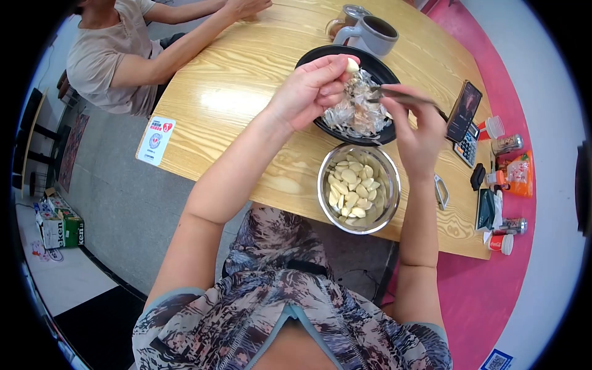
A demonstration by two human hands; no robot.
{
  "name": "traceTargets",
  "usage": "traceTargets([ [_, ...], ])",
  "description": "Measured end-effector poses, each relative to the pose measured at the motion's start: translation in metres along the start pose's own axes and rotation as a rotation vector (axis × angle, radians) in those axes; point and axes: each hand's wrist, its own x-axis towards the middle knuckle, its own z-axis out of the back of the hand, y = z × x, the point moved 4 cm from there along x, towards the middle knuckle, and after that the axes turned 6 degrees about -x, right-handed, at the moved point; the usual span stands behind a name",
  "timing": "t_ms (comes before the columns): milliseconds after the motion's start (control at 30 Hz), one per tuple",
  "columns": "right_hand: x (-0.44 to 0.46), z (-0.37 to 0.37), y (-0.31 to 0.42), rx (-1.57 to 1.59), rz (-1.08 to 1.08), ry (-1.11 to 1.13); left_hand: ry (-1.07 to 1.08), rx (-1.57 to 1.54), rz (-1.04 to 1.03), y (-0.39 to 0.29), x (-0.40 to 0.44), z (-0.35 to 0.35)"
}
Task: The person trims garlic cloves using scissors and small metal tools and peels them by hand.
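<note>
My left hand (312, 89) pinches a garlic clove (352, 65) above a black plate (305, 57). On the plate lies a heap of papery garlic skins (361, 114). In my right hand (419, 126), a small knife (404, 96) points left over the skins, its blade partly blurred and apart from the clove. Just below the plate, a round steel bowl (394, 200) holds several peeled garlic cloves (353, 185).
Behind the plate stand a grey mug (375, 36) and a glass jar (336, 28). A propped phone (464, 111), a calculator (467, 145) and several small containers line the right edge. Another person (117, 55) sits at the left, forearms on the wooden table (240, 86).
</note>
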Motion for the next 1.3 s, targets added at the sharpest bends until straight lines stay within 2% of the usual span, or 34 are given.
traceTargets([
  [67,0.003,0.004,-0.005,-0.055,-0.042,0.055,-0.059,0.19,-0.031,-0.003,-0.001,-0.004],
  [133,-0.005,0.011,-0.009,-0.017,-0.081,-0.089,-0.088,0.256,-0.053,-0.006,-0.005,-0.019],
  [200,-0.007,0.016,-0.013,0.174,-0.156,-0.164,-0.109,0.651,-0.132,-0.005,-0.009,-0.023],
  [233,-0.005,0.017,-0.018,0.205,-0.16,-0.153,-0.045,0.634,-0.142,-0.003,-0.011,-0.034],
  [333,-0.011,0.02,-0.03,0.272,-0.196,-0.12,0.262,0.959,-0.121,0.005,-0.018,-0.045],
  [400,-0.014,0.022,-0.035,0.313,-0.218,-0.093,0.378,1.134,0.028,0.019,-0.021,-0.05],
  [467,-0.014,0.022,-0.039,0.469,-0.246,-0.087,0.337,1.097,0.035,0.022,-0.017,-0.038],
  [567,-0.015,0.023,-0.039,0.482,-0.28,-0.097,0.187,0.708,-0.023,0.015,-0.009,-0.024],
  [600,-0.015,0.022,-0.035,0.485,-0.28,-0.098,0.251,0.795,0.025,0.008,-0.007,-0.02],
  [667,-0.014,0.019,-0.023,0.535,-0.256,-0.135,0.288,0.708,-0.046,0.01,-0.004,-0.015],
  [800,-0.014,0.01,-0.016,0.573,-0.17,-0.131,0.235,0.606,-0.074,0.011,-0.007,-0.026],
  [867,-0.013,0.007,-0.011,0.518,-0.108,-0.08,0.181,0.555,-0.01,0.01,-0.007,-0.027],
  [1067,-0.009,0.006,-0.002,0.532,-0.057,-0.051,0.162,0.73,-0.054,0.01,-0.008,-0.024],
  [1300,-0.008,0.006,0.003,0.463,0.022,-0.044,0.215,0.758,-0.1,0.01,-0.012,-0.031],
])
